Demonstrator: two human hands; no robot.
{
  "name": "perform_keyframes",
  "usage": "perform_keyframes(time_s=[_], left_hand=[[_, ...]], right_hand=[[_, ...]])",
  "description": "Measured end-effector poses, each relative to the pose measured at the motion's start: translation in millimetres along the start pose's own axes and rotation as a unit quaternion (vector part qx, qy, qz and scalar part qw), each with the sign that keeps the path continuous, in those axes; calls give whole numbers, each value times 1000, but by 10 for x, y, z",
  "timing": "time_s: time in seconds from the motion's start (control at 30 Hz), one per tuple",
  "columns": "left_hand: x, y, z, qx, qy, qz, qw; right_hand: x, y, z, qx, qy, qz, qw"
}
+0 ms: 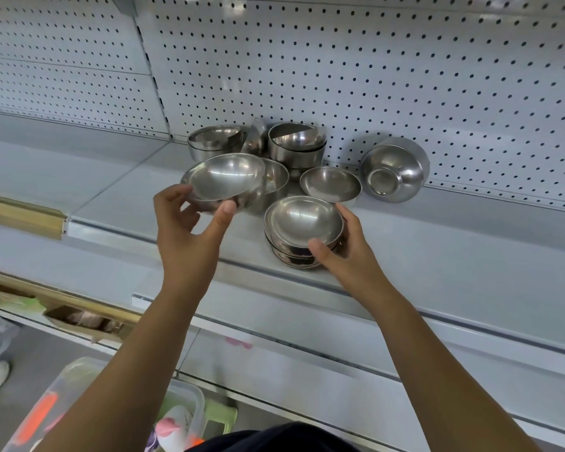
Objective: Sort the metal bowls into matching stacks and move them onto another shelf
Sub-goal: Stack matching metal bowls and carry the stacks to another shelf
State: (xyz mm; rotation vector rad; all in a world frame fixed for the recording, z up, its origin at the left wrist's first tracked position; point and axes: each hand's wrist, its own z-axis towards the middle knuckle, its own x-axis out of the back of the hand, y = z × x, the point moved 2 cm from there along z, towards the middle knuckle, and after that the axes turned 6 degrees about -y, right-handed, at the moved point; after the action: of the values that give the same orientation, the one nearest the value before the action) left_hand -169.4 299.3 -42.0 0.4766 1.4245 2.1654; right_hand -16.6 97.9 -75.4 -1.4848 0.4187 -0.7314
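Note:
Several metal bowls lie scattered on a grey shelf [437, 230]. My left hand [190, 230] holds a shallow steel bowl [225, 177] tilted above the shelf, thumb on its near rim. My right hand [343, 252] grips a short stack of nested bowls [302, 226] near the shelf's front edge. Behind them sit a bowl stack at the back left [214, 141], a taller stack with a tilted bowl inside [296, 145], a single shallow bowl [330, 184], and an upturned bowl leaning on the pegboard [393, 171]. Another bowl [276, 182] is partly hidden behind the held one.
A white pegboard back wall [372, 76] stands behind the bowls. Lower shelves [340, 353] run below the front edge. A clear plastic bin with coloured items [79, 402] and a green stool [219, 415] are on the floor at lower left. A cardboard box [79, 321] lies left.

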Motion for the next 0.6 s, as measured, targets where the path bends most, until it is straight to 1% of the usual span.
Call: perform_keyframes(time_s=[0.17,0.3,0.43,0.6], left_hand=[[-262,73,47,1,-95,-30,995],[-425,59,-7,-5,-155,-12,988],[-517,34,-107,-8,-188,13,982],[-571,-64,-217,-9,-191,35,981]], right_hand=[[9,-39,-20,-2,19,13,1000],[32,-41,-7,3,39,15,999],[42,13,9,-1,46,28,999],[42,6,-2,19,47,50,997]])
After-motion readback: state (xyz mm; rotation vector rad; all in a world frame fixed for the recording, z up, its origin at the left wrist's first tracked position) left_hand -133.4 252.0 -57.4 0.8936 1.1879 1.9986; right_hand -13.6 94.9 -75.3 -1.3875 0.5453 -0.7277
